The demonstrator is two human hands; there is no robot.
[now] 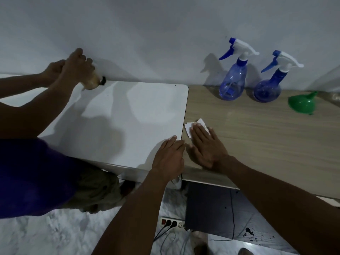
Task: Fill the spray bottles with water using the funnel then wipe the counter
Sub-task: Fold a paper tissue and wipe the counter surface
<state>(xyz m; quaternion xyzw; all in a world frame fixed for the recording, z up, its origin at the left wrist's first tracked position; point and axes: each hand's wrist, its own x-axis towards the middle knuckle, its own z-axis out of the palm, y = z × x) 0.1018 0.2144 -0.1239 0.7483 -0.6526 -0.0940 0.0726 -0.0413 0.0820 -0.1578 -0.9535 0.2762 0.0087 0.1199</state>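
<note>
Two blue spray bottles stand by the wall on the wooden counter [266,137]: the left bottle [232,83] and the right bottle [267,87], both with white and blue trigger heads on. A green funnel [303,103] lies on its side to their right. My right hand [206,146] presses flat on a white tissue [193,127] at the counter's left edge. My left hand [170,157] rests flat on the corner of the white table [128,111] beside it.
Another person in a purple shirt [27,177] stands at the left, both hands on a small brownish jar [91,80] at the white table's back. Below lie a power strip [172,223] with cables and a dark box [211,212].
</note>
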